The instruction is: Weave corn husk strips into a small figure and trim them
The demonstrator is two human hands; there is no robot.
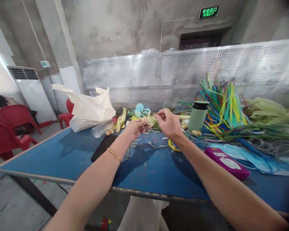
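Note:
My left hand (135, 129), a beaded bracelet on its wrist, has its fingers closed around pale strips that look like corn husk (150, 120). At the right end of these strips, my right hand (169, 124) is bent with thumb and fingers pinched together; what lies between its fingertips is small and partly hidden. Below the hands, thin cut strands (159, 146) and a yellow ring (173, 146) lie on the blue tabletop (144, 173). A dried corn husk piece (121, 120) is left of my left hand.
A black phone (103, 147), clear bottle (102, 128) and white plastic bag (91, 109) are on the left. To the right stand a green tumbler (198, 116), colourful pipe cleaners (227, 106), a purple power strip (227, 162) and husks (272, 107). Perforated metal panel (135, 80) borders the back.

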